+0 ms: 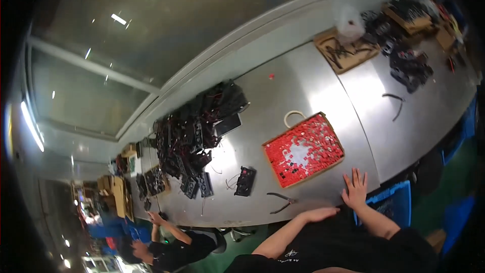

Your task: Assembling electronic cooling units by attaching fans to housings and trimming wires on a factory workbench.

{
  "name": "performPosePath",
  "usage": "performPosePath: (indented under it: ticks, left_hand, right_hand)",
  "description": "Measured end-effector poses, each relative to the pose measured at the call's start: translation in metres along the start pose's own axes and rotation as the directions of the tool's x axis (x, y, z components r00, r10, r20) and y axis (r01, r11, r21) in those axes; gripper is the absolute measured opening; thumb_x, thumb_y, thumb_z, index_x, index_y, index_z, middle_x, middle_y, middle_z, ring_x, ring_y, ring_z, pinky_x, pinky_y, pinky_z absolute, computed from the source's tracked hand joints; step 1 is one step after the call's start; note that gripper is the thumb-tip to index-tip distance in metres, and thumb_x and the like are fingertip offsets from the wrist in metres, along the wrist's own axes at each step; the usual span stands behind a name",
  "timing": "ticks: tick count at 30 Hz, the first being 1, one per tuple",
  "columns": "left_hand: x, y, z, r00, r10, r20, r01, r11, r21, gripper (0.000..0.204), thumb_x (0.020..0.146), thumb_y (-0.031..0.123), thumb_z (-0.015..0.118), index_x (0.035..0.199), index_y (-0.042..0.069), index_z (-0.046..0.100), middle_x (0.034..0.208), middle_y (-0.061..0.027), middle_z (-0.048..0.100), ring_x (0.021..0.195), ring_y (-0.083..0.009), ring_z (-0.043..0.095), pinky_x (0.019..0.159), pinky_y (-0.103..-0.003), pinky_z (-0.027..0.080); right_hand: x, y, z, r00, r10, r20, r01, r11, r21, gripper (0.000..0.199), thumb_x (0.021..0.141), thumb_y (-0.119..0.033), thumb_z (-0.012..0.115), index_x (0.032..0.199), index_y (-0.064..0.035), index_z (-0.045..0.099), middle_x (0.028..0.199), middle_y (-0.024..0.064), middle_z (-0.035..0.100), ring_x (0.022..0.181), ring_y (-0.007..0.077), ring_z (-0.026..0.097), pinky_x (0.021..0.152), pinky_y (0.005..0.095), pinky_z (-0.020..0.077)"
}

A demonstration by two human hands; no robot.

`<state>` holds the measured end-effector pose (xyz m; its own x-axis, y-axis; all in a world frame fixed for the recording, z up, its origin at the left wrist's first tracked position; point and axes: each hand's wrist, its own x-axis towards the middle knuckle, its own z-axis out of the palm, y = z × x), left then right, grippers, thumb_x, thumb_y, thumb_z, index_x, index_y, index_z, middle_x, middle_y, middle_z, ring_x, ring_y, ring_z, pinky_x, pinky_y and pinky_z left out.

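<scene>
Brushed silvery metal tabletops (308,91) run alongside a wall with wide framed glass panes (202,15), and green floor (323,242) shows below their near edge. From the head view, the person's right hand (356,191) lies palm down near the table's front edge, fingers straight and spread, gripping nothing visible. Their left hand (322,214), slightly blurred, reaches across at the same edge with fingers extended and held close together; whether anything sits beneath its palm cannot be told.

Just beyond both hands is a shallow brown cardboard tray (313,173), set at a slant and spread with small red pieces (323,144), a pale patch of its bottom showing near the middle. Dark-handled metal pliers (290,201) lie splayed near the left hand, between it and the tray. Against the tray's far side is a cream-coloured ring (286,119). Farther left are a black rectangular unit with thin wires (245,182) and a large heap of black units with red wiring (182,136). A blue plastic crate (404,192) stands below the right hand's side, and a co-worker in black (192,247) is at the lower left.
</scene>
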<state>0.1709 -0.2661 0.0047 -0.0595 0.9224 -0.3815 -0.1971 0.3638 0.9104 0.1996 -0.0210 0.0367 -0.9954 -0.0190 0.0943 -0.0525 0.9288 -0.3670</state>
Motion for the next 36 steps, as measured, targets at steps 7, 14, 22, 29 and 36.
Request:
performPosePath:
  ticks: [7,14,22,29,36]
  left_hand:
    - [0.0,-0.126,0.082,0.757,-0.26,-0.599,0.606,0.621,0.496,0.056,0.111,0.038,0.049,0.154,0.003,0.051,0.149,-0.0262,0.057,0.143,-0.0366,0.05,0.123,-0.048,0.034]
    - [0.064,-0.175,0.301,0.742,-0.306,-0.596,0.36,0.932,-0.031,0.052,0.11,0.034,0.051,0.152,0.004,0.054,0.148,-0.0244,0.058,0.142,-0.0366,0.051,0.122,-0.049,0.035]
    - [0.229,-0.069,0.282,0.692,-0.261,-0.673,0.177,0.965,-0.191,0.051,0.11,0.033,0.051,0.152,0.004,0.055,0.149,-0.0239,0.058,0.142,-0.0367,0.051,0.122,-0.05,0.035]
    - [0.252,-0.041,0.29,0.694,-0.157,-0.702,0.113,0.988,-0.108,0.05,0.11,0.032,0.051,0.151,0.004,0.055,0.149,-0.0235,0.058,0.142,-0.0368,0.051,0.122,-0.05,0.035]
    - [-0.082,-0.306,0.222,0.7,-0.01,-0.714,0.002,1.0,-0.013,0.05,0.11,0.031,0.051,0.151,0.004,0.056,0.149,-0.0231,0.058,0.142,-0.0368,0.051,0.122,-0.051,0.036]
  right_hand:
    - [-0.014,0.03,0.002,0.998,0.02,0.058,-0.011,0.989,-0.144,0.073,0.084,-0.029,0.061,0.155,-0.014,0.051,0.17,0.0274,0.03,0.159,0.047,0.026,0.125,0.0708,0.0155]
    - [0.0,0.01,-0.008,0.989,0.01,0.145,0.031,0.961,-0.277,0.069,0.105,-0.045,0.041,0.158,-0.0015,0.044,0.17,0.0301,0.029,0.158,0.0507,0.026,0.128,0.0638,0.0157]
    - [0.011,-0.002,0.016,0.997,-0.02,0.078,0.038,0.972,-0.231,0.077,0.105,-0.055,0.038,0.159,-0.0003,0.042,0.17,0.0277,0.03,0.158,0.0487,0.025,0.128,0.0586,0.0171]
    - [0.007,-0.002,0.005,0.997,-0.035,0.075,0.053,0.966,-0.253,0.073,0.106,-0.051,0.037,0.16,-0.0016,0.042,0.171,0.027,0.029,0.159,0.0479,0.023,0.128,0.0584,0.0165]
    - [0.005,0.016,0.007,0.998,-0.052,0.046,0.06,0.974,-0.219,0.072,0.105,-0.05,0.039,0.157,0.0008,0.047,0.17,0.029,0.03,0.158,0.0488,0.026,0.128,0.0579,0.0176]
